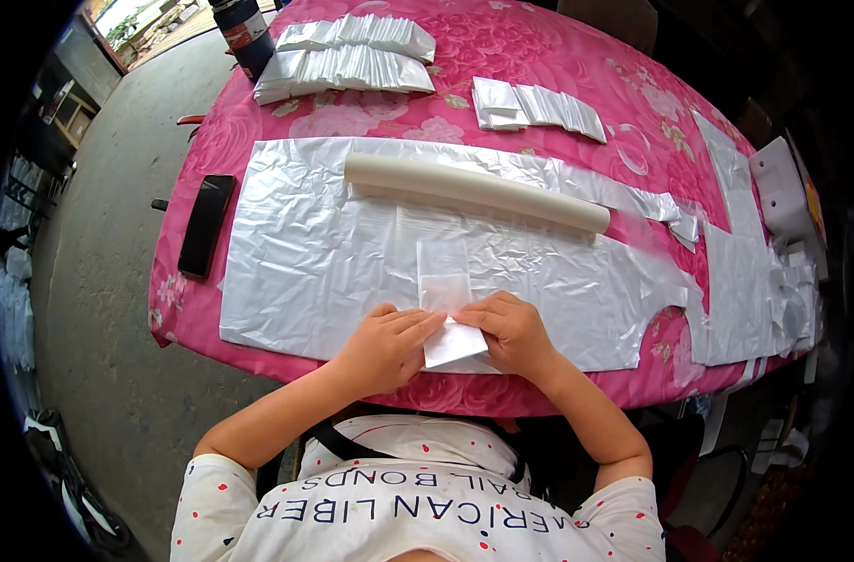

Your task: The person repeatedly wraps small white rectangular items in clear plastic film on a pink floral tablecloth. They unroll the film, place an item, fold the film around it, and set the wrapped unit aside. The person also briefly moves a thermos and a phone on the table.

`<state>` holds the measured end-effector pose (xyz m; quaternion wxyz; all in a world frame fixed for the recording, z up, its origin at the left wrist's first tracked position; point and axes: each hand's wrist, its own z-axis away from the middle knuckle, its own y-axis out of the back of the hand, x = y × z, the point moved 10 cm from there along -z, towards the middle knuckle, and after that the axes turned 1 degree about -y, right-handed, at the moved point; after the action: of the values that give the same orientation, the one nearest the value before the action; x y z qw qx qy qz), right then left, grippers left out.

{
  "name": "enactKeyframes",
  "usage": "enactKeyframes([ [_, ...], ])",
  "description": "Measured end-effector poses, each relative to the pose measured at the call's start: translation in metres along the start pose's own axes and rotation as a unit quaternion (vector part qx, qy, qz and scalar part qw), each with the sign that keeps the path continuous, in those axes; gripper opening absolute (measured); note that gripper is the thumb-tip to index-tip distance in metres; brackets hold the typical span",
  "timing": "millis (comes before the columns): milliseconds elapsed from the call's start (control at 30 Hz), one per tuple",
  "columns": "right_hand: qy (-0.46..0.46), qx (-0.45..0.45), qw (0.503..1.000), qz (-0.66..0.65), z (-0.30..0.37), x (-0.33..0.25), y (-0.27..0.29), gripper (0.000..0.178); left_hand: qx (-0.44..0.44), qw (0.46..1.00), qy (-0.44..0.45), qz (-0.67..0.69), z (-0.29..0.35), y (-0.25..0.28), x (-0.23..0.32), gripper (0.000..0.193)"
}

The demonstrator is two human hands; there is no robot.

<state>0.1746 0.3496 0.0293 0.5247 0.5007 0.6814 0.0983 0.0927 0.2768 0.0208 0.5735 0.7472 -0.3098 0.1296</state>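
Note:
Both hands meet near the table's front edge over a narrow folded strip of thin white plastic bag (443, 272). My left hand (390, 342) pinches its left side, and my right hand (513, 330) pinches the right side. A folded white flap (455, 344) sticks out toward me between the hands, while the strip's flat part stretches away from me. Beneath lie large flat white plastic bags (296, 244), creased and shiny, with a curved cut-out at their right end. Beyond the strip, a long cream-coloured tube (474, 192) rests across the bags.
Stacks of folded white bags (352, 67) stand at the far left, and a smaller row (539, 108) lies at the far middle. A black phone (207, 225) is left of the sheets. A dark bottle (243, 39) stands at the far left edge. More plastic and a white box (781, 187) sit right.

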Motion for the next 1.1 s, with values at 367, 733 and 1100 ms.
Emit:
enactKeyframes([
  [367,-0.471,-0.164,0.851,-0.163,-0.01,0.084,-0.03,0.03,0.027,0.916,0.357,0.18,-0.012,-0.001,-0.078,0.063],
  [733,-0.504,-0.18,0.815,-0.222,-0.01,0.096,-0.04,0.029,0.049,0.987,0.073,-0.134,-0.048,-0.008,-0.008,0.062],
  [1100,-0.486,-0.116,0.86,-0.105,-0.012,0.077,-0.022,0.022,-0.003,0.981,0.101,-0.169,-0.042,-0.042,-0.03,0.1],
])
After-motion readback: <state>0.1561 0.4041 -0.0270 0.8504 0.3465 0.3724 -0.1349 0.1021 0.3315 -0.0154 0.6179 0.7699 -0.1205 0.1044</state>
